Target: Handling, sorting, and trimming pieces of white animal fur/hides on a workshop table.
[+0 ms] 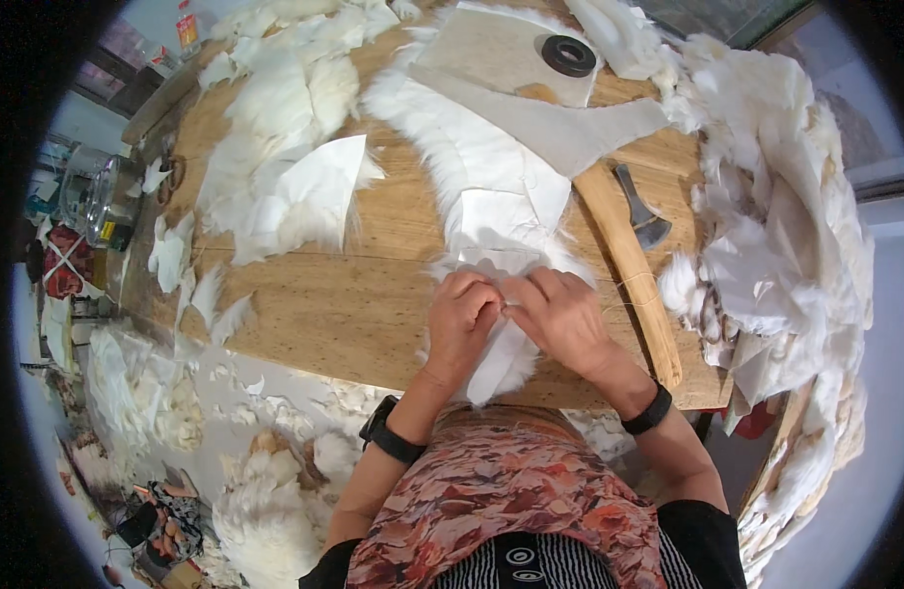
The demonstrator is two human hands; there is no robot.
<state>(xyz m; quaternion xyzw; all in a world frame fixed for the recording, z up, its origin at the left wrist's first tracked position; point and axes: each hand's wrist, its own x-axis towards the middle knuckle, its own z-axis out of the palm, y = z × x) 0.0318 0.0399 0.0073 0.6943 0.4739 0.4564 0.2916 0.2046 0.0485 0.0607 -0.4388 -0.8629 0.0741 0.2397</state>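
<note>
- Nearest me, the narrow end of the white fur piece (496,216) reaches the near edge of the worktop (373,285), and its length runs away toward the far edge.
- My left hand (462,324) and right hand (562,322) meet over that strip, thumbs and fingers narrowed to a pinch on it; anything smaller between the tips I cannot make out.
- I judge the step in hand to be fine two-handed fingertip work on this narrow part.
- The next move, I'd say, calls for a firm left pinch, the edge kept flat, and long hair kept clear of my fingertips.
- Toward the right edge lie a pale wooden stick (629,275) and, just beside it, a dark-bladed tool (650,230), both out of my grasp.
- Nearer the far edge, a curved greyish hide (609,133) lies by the fur; beyond it a black tape roll (550,56) rests on a pale sheet (481,49).
</note>
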